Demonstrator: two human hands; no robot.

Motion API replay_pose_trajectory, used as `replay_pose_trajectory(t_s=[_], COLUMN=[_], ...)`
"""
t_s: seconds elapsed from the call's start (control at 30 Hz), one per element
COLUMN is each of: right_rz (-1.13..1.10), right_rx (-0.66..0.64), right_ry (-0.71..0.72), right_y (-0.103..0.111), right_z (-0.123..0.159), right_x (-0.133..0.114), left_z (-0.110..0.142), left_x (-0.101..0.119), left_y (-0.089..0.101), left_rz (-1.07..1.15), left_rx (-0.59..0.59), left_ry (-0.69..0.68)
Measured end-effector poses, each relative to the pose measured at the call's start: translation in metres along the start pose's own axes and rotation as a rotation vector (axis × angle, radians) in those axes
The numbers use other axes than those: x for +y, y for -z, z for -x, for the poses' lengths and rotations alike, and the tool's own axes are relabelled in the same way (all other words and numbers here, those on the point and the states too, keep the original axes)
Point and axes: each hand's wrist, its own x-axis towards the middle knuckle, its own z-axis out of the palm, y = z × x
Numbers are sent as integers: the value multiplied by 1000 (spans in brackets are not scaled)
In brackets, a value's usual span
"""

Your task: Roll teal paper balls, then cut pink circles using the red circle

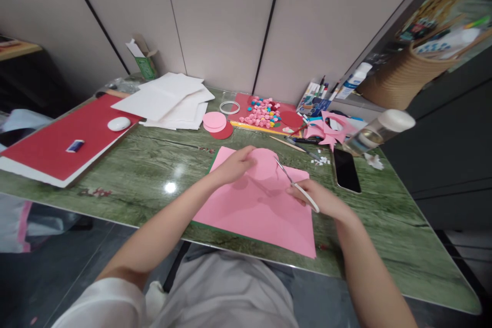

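Note:
My left hand (240,163) is closed on the left edge of a rounded pink paper piece (264,162). In my right hand (313,196) is a pair of scissors with white handles (306,197); their metal blades reach up and left to the right edge of the rounded paper. Below both hands lies a large pink paper sheet (257,220), with a green edge showing under it. The rounded piece is the same pink as the sheet, and where its lower border runs is hard to make out.
Pink paper circles (214,121) lie behind my left hand, near a tape roll (229,107) and small colourful pieces (265,111). On the right are pink paper scraps (333,128), a phone (346,170) and a tilted bottle (380,130). White sheets (165,97) and a red board (65,146) occupy the left.

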Motion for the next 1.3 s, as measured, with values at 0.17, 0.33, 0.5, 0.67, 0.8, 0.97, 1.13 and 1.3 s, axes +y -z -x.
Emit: replay_pose_trajectory(t_s=[0.17, 0.33, 0.5, 0.67, 0.8, 0.97, 1.13, 1.3], right_rz=[12, 38, 36, 37, 15, 10, 67, 55], right_rx=[-32, -35, -44, -60, -87, -107, -108, -75], right_ry=[-8, 19, 34, 14, -4, 11, 6, 31], right_y=[2, 0, -1, 1, 2, 4, 5, 6], right_z=[2, 1, 2, 1, 2, 5, 5, 6], right_x=[3, -4, -7, -3, 2, 3, 2, 2], left_z=[1, 2, 3, 3, 3, 4, 4, 0], left_x=[-1, 3, 3, 3, 3, -1, -1, -1], left_y=[0, 0, 1, 3, 5, 7, 8, 6], left_rz=[8, -15, -42, -70, -74, -58, -43, -51], left_rx=[-54, -114, -145, -170, -173, -188, -203, -101], left_ry=[37, 50, 46, 45, 44, 45, 27, 50])
